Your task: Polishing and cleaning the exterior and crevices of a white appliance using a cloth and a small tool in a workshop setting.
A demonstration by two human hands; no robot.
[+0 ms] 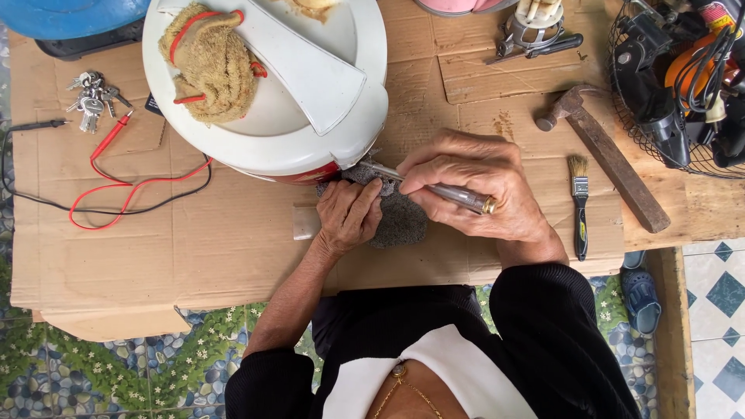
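Observation:
My right hand (473,190) grips a slim metal screwdriver (459,195) with a clear handle, its tip pointing left at the base of a round white appliance (295,132). My left hand (349,213) rests closed on a grey gritty pad (403,225) lying on the cardboard just below the appliance. The appliance has a white lid with a wide handle, and a tan glove with red trim (209,66) lies on top of it.
Cardboard (194,248) covers the table. Red and black test leads (116,182) and a bunch of keys (91,93) lie at the left. A hammer (609,159) and a small paintbrush (579,206) lie at the right, beside a wire basket (683,85) of tools.

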